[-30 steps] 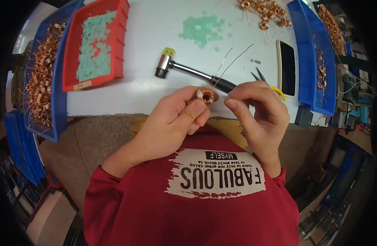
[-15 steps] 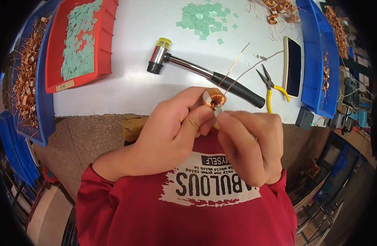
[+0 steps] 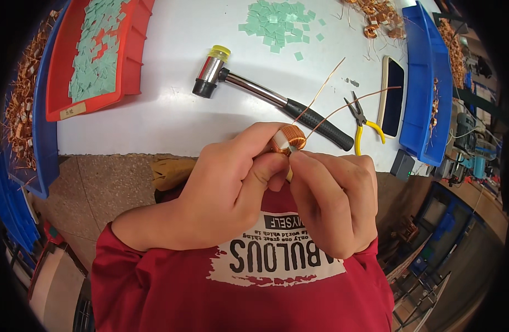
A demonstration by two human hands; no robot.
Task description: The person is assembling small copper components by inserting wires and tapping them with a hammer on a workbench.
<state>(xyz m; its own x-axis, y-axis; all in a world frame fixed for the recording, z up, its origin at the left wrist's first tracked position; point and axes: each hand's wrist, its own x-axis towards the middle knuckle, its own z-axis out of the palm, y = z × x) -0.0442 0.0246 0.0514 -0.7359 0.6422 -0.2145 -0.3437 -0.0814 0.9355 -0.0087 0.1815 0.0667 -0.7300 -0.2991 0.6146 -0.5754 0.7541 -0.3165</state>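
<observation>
Between the thumb and fingers of my left hand (image 3: 221,177) is a toroidal coil (image 3: 292,135), wound with copper wire and with a pale bare section on its left. Two long copper leads stick out from it, up and to the right, across the handle of a mallet (image 3: 276,100). My right hand (image 3: 337,193) is closed in a pinch against the coil's near side, at its hole. A small pale piece shows at those fingertips, mostly hidden by them. The coil is above the table's near edge, in front of my chest.
Small green squares (image 3: 276,22) lie scattered at the back, and more fill a red bin (image 3: 130,61). Blue bins (image 3: 426,83) of coils flank the table. Yellow-handled pliers (image 3: 360,119), a phone (image 3: 391,99) and loose coils (image 3: 376,22) are on the right.
The pale piece at my right fingertips has gone further in against the coil, and less of it shows. The coil has turned slightly, its right lead now pointing lower. The whole view has shifted a little.
</observation>
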